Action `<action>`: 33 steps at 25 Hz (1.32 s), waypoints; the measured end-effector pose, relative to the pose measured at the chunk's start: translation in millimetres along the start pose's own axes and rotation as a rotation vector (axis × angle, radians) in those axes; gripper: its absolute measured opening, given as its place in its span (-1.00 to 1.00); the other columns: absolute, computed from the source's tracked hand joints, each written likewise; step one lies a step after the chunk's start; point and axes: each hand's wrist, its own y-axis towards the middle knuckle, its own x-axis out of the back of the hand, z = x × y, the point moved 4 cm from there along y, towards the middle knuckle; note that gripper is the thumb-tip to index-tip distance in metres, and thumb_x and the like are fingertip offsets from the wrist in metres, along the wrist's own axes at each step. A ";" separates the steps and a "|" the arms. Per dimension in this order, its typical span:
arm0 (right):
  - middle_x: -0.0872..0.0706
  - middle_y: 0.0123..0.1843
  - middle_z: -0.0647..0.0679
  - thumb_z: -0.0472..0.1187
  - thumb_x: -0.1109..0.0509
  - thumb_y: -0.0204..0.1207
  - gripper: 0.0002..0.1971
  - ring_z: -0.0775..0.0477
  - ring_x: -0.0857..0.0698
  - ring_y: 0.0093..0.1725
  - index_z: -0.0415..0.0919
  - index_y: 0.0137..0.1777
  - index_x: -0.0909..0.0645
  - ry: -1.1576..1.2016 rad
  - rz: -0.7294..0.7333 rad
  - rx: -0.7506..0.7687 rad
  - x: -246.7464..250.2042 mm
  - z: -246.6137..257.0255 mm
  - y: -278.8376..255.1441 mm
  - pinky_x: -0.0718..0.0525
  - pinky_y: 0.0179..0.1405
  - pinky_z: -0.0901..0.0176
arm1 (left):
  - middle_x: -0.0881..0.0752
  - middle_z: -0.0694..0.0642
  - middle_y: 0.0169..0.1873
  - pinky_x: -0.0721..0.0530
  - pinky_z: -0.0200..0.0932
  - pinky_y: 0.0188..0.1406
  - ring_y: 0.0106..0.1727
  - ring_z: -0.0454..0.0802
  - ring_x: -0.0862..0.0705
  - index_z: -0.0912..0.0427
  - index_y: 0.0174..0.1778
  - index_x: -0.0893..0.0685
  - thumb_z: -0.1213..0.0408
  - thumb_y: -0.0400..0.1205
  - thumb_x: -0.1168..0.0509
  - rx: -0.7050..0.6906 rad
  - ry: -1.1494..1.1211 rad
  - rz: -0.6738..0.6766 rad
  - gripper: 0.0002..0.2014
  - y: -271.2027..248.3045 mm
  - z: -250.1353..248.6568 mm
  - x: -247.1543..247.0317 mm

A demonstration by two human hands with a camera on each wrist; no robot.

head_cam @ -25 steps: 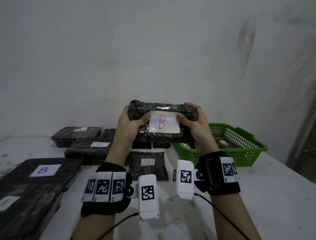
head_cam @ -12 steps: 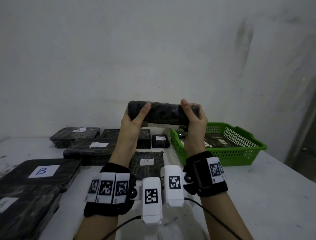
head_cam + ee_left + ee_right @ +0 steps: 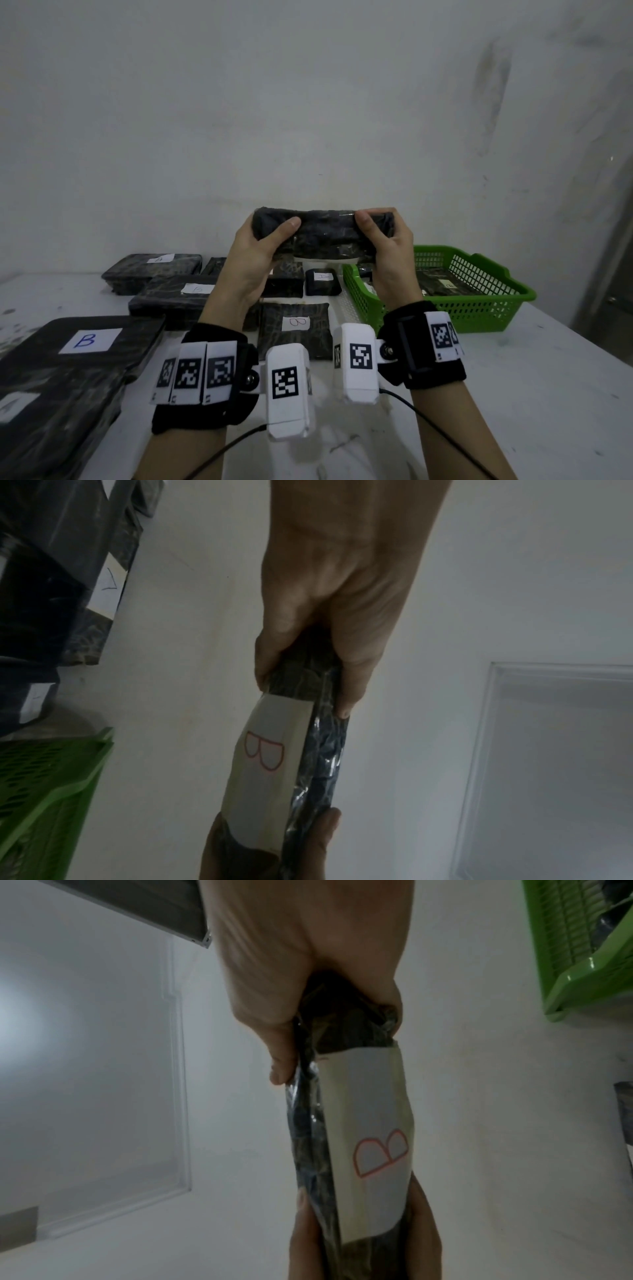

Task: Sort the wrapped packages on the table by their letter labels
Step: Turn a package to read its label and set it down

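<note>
A dark wrapped package [image 3: 323, 234] is held in the air above the bench [image 3: 513, 394], gripped at its left end by the left hand [image 3: 255, 260] and at its right end by the right hand [image 3: 390, 253], thumbs laid over the near face and fingers curled behind. From the head view only dark wrapping is seen on the held package, its label being turned away. That label [image 3: 263, 764] is shown in the left wrist view, white with a red letter B, on the face toward the wall; it is seen again in the right wrist view.

Only in the head view is the layout given. A green basket [image 3: 479, 308] with packages inside stands on the right of the bench. A flat package marked B [image 3: 296, 329] lies just below the hands, a small package [image 3: 322, 281] lies behind it, and a large package marked B [image 3: 85, 342] is stacked at the left.
</note>
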 end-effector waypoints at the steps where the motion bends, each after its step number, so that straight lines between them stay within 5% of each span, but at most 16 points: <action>1: -0.66 -0.28 -0.05 -0.37 -0.36 0.50 -0.89 0.01 -0.66 -0.22 -0.19 -0.22 -0.56 -0.008 -0.009 0.006 1.3 0.8 0.3 -0.68 -0.15 0.16 | -0.69 0.10 -0.23 -0.71 -0.34 -0.32 -0.28 -0.17 -0.74 0.20 -0.16 -0.55 0.43 0.56 -0.31 -0.018 0.008 0.012 -0.93 -0.5 -0.8 -1.6; 5: -0.68 -0.27 -0.02 -0.32 -0.42 0.48 -0.90 0.08 -0.69 -0.23 -0.17 -0.23 -0.57 -0.004 0.011 0.061 8.0 7.8 1.3 -0.68 -0.20 0.24 | -0.69 0.12 -0.18 -0.73 -0.34 -0.19 -0.20 -0.16 -0.74 0.23 -0.13 -0.53 0.42 0.56 -0.29 -0.048 -0.002 0.048 -0.94 -2.3 -1.7 -6.2; 8: -0.72 -0.12 0.08 0.05 -0.54 0.31 -0.83 -0.03 -0.65 0.08 0.03 -0.23 -0.64 0.016 0.099 0.062 9.8 12.4 1.5 -0.61 0.11 0.07 | -0.73 0.05 -0.14 -0.72 -0.34 -0.22 -0.07 -0.12 -0.72 0.21 0.01 -0.57 0.14 0.45 -0.34 -0.049 -0.016 0.078 -0.71 -5.0 -2.0 -10.3; 10: -0.70 -0.09 0.10 0.25 -0.51 0.22 -0.68 -0.02 -0.63 0.09 0.08 -0.18 -0.65 -0.020 0.159 0.006 8.4 12.2 0.3 -0.61 0.12 0.06 | -0.77 -0.05 -0.25 -0.70 -0.33 -0.26 -0.14 -0.18 -0.75 0.16 -0.07 -0.58 -0.07 0.30 -0.34 -0.045 -0.074 0.039 -0.57 -3.5 -1.3 -7.9; 13: -0.68 -0.08 -0.02 -0.11 -0.39 0.46 -0.88 0.01 -0.69 -0.02 -0.11 -0.06 -0.60 -0.044 0.221 -0.136 3.2 8.7 -2.6 -0.70 -0.08 0.13 | -0.67 0.06 -0.26 -0.70 -0.25 -0.13 -0.17 -0.10 -0.69 0.15 -0.25 -0.52 0.17 0.46 -0.46 -0.103 -0.112 -0.032 -0.77 0.3 -0.9 -2.4; 15: -0.68 -0.12 -0.08 -0.31 -0.34 0.51 -0.95 0.04 -0.72 -0.12 -0.19 -0.07 -0.59 -0.024 0.201 -0.143 1.5 6.9 -3.0 -0.72 -0.16 0.20 | -0.63 0.11 -0.19 -0.69 -0.20 -0.03 -0.13 -0.06 -0.66 0.17 -0.18 -0.56 0.37 0.55 -0.36 -0.113 -0.082 -0.089 -0.91 2.7 -0.7 0.2; 18: -0.68 -0.05 -0.13 -0.33 -0.35 0.52 -0.93 -0.01 -0.71 -0.07 -0.21 -0.02 -0.59 0.019 0.134 -0.151 2.6 2.1 -1.2 -0.72 -0.07 0.17 | -0.68 0.11 -0.17 -0.68 -0.07 0.14 -0.08 -0.02 -0.68 0.19 -0.12 -0.61 0.37 0.54 -0.34 -0.139 -0.037 -0.100 -0.94 0.7 -2.3 -1.6; 21: -0.58 0.19 0.01 -0.19 -0.38 0.53 -0.66 -0.02 -0.56 0.25 -0.14 0.28 -0.48 -0.254 0.100 -0.143 10.0 0.1 0.4 -0.60 0.23 0.07 | -0.66 0.12 0.01 -0.61 -0.06 0.27 0.10 0.02 -0.64 0.14 -0.05 -0.60 0.06 0.36 -0.43 -0.212 0.182 -0.127 -0.67 -1.6 -3.8 0.0; 23: -0.39 0.41 0.10 -0.11 -0.47 0.46 -0.39 0.04 -0.29 0.46 -0.01 0.47 -0.30 -0.639 0.119 0.035 13.5 8.6 0.5 -0.31 0.44 0.09 | -0.49 0.08 0.18 -0.55 -0.23 0.28 0.18 -0.05 -0.54 0.11 0.00 -0.51 0.07 0.38 -0.46 -0.294 0.430 -0.211 -0.61 -1.8 -7.2 2.3; 25: -0.31 0.49 0.18 -0.14 -0.57 0.34 -0.21 0.13 -0.23 0.51 0.14 0.50 -0.21 -0.687 0.292 0.195 -0.4 15.1 -6.0 -0.23 0.47 0.17 | -0.35 0.05 0.20 -0.50 -0.30 0.25 0.15 -0.09 -0.49 0.11 0.06 -0.47 0.12 0.40 -0.48 -0.307 0.554 -0.207 -0.58 -4.9 -9.7 -4.8; 28: -0.53 0.36 0.09 -0.30 -0.58 0.31 -0.28 0.15 -0.52 0.35 0.12 0.40 -0.35 -0.616 0.553 0.182 -26.6 4.6 -16.0 -0.49 0.33 0.27 | -0.31 0.03 0.31 -0.47 -0.28 0.27 0.28 -0.11 -0.45 0.11 0.44 -0.35 -0.10 0.31 -0.52 -0.102 0.613 0.079 -0.17 -4.1 3.4 -20.8; 30: -0.69 0.09 0.03 -0.41 -0.53 0.32 -0.52 0.08 -0.67 0.10 -0.07 0.18 -0.50 -0.571 0.515 0.175 -26.1 5.0 -14.5 -0.64 0.13 0.20 | -0.38 -0.08 0.32 -0.55 -0.27 0.25 0.33 -0.15 -0.48 0.02 0.59 -0.13 -0.32 0.11 -0.50 -0.030 0.488 0.241 0.17 -3.0 8.8 -17.3; 31: -0.71 -0.04 0.03 -0.47 -0.52 0.30 -0.60 0.08 -0.68 0.01 -0.12 0.06 -0.53 -0.504 0.478 0.150 -20.1 8.1 -11.9 -0.66 0.07 0.18 | -0.46 -0.13 0.30 -0.58 -0.25 0.25 0.32 -0.18 -0.52 -0.01 0.58 -0.13 -0.26 0.13 -0.52 -0.043 0.416 0.276 0.14 -1.9 7.9 -11.6; 33: -0.70 -0.22 0.05 -0.58 -0.49 0.24 -0.65 0.09 -0.68 -0.15 -0.19 -0.12 -0.54 -0.299 0.446 0.083 -7.2 15.2 -7.7 -0.68 -0.08 0.21 | -0.63 -0.18 0.19 -0.54 -0.10 0.36 0.25 -0.21 -0.60 -0.05 0.39 -0.41 0.11 0.30 -0.50 -0.132 0.389 0.317 -0.28 -2.0 0.6 -4.8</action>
